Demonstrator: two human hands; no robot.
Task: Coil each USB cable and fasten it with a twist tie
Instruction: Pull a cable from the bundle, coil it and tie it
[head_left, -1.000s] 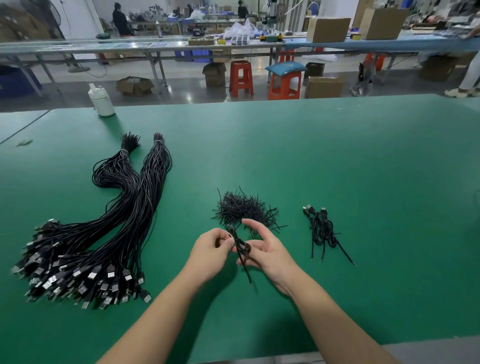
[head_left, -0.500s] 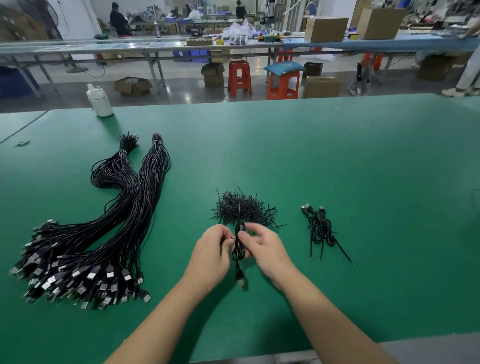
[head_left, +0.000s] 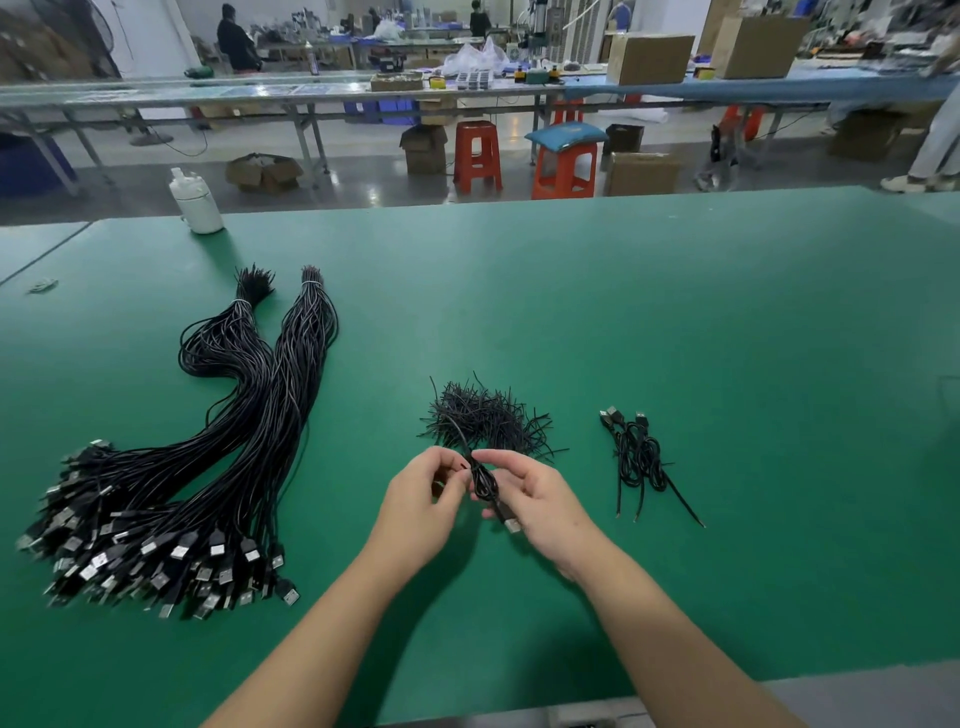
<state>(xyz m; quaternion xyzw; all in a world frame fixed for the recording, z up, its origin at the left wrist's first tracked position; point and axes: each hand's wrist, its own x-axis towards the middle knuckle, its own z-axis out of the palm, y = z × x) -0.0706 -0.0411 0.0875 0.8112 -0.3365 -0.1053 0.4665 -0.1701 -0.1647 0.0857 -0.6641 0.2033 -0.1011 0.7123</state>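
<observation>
A coiled black USB cable (head_left: 485, 483) hangs between my two hands above the green table (head_left: 727, 322), its metal plug pointing down to the right. My left hand (head_left: 423, 506) pinches the coil's top from the left. My right hand (head_left: 537, 499) grips it from the right, thumb and forefinger at the top. Just beyond the hands lies a heap of black twist ties (head_left: 480, 418). Two large bundles of loose USB cables (head_left: 208, 457) lie on the left, plugs toward me. To the right rests a small pile of coiled cables (head_left: 636, 454).
A white plastic bottle (head_left: 195, 202) stands at the table's far left edge. Beyond the table are red stools (head_left: 477, 156), cardboard boxes and long workbenches with people at them. The table's near edge runs along the bottom right.
The coiled cable has turned in my hands: its plug, which hung straight down, now points down to the right. Both hands have stayed over the same spot near the twist ties.
</observation>
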